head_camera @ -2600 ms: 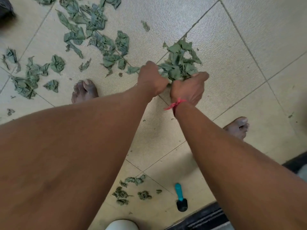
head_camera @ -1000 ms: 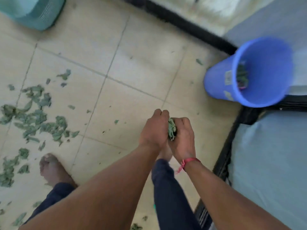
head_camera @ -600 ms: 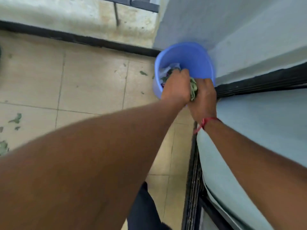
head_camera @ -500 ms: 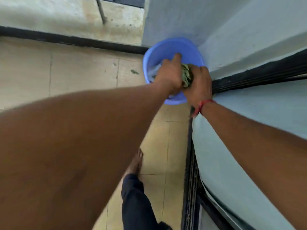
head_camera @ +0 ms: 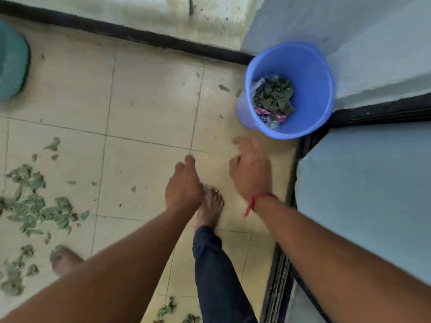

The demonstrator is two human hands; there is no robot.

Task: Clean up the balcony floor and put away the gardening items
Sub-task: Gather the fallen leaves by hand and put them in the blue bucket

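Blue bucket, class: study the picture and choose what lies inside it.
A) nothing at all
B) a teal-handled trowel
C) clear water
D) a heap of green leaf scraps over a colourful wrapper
D: inside the blue bucket a dark heap of green leaf scraps lies on top of a pink and purple wrapper.

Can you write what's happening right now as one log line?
blue bucket: holds leaves | left hand: open, empty | right hand: open, empty | floor: scattered leaves at left
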